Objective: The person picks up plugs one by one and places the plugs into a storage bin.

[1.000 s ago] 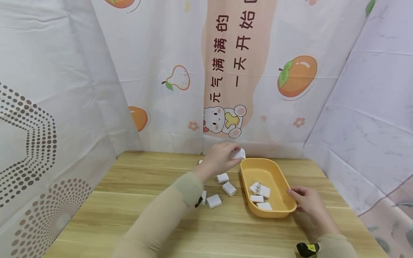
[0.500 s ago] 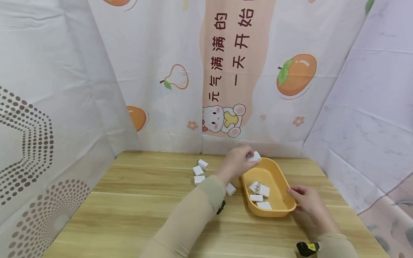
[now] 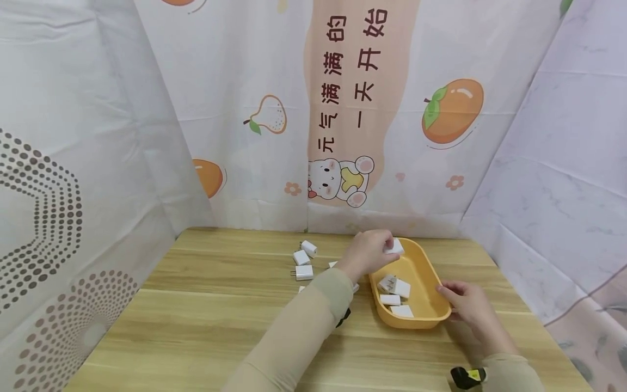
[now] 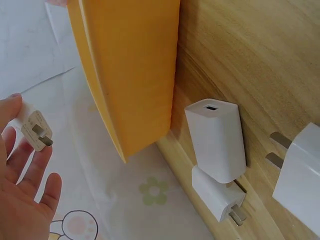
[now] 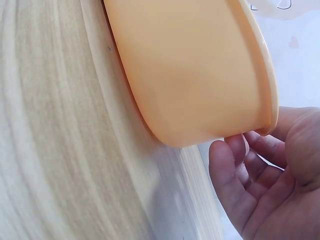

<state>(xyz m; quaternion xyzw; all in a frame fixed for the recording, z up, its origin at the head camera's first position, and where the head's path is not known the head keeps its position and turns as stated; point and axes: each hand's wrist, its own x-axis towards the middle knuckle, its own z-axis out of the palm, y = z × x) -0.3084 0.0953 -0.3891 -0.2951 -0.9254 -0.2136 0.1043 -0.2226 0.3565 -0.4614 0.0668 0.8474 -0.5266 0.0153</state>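
My left hand [image 3: 368, 253] pinches a white charger plug [image 3: 394, 247] over the far left part of a yellow plastic basket [image 3: 425, 291]. In the left wrist view the two metal prongs of this charger [image 4: 36, 131] point away from the fingers, beside the basket's outer wall [image 4: 132, 70]. Several white chargers [image 3: 401, 288] lie in the near half of the basket. My right hand [image 3: 469, 306] grips the basket's right rim near its front corner, thumb on top. Seen from the right wrist, its fingers [image 5: 230, 165] curl at the basket's edge.
Left of the basket, more white chargers [image 3: 304, 273] lie scattered on the wooden table [image 3: 206, 321], some partly hidden by my left forearm. Two of them, one charger [image 4: 215, 142] overlapping another, show close to the basket. A printed curtain [image 3: 264, 163] hangs behind the table.
My left hand has carried the charger rightward from beside the basket to above it, then slightly lower. The right hand and the basket have stayed in place.
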